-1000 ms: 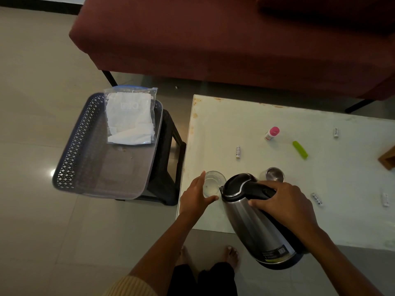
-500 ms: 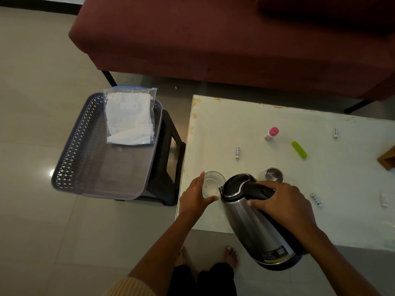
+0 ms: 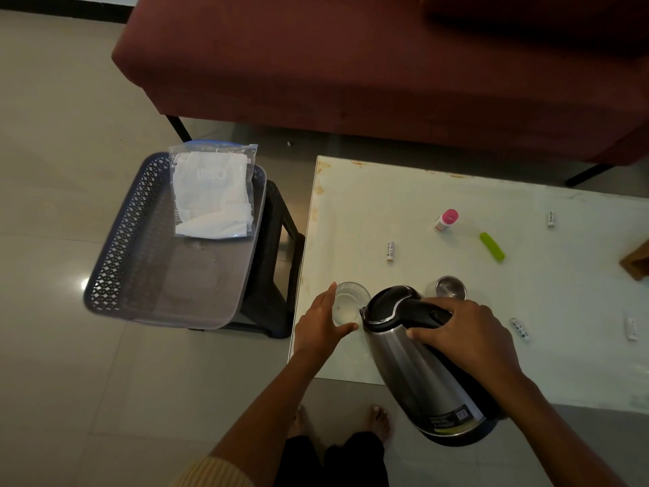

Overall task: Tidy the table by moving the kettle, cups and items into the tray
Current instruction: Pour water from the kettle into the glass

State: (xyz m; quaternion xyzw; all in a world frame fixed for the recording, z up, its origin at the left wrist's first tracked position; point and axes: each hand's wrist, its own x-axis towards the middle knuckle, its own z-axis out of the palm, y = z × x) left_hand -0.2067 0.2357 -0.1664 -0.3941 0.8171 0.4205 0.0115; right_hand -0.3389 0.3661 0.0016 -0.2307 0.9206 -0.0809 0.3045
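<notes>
Head view looks down on a pale table [image 3: 491,191] beside a perforated grey tray [image 3: 116,247] that sits on a dark stool well to the left, with a clear bag of white paper [image 3: 212,195] at its far end. At the near-left corner of the table, the right hand [image 3: 463,335] is wrapped around the black handle of the steel kettle [image 3: 418,367], which leans with its spout toward a clear glass [image 3: 347,304]. The left hand [image 3: 321,326] cups that glass from the near side, fingers spread and loosely curved against its wall; whether they grip it firmly is hard to tell in this dim light. A small steel cup [image 3: 450,287] stands just behind the kettle, and a pink-capped tube [image 3: 446,219], a green stick [image 3: 492,246] and several batteries [image 3: 390,251] lie scattered farther out. To carry this step well, the kettle should probably come upright before it travels, the grip staying high on the handle, and be set down on the bare near half of the tray, clear of the bag. The glass seems to hold a little liquid, so it should be lifted level and moved slowly.
</notes>
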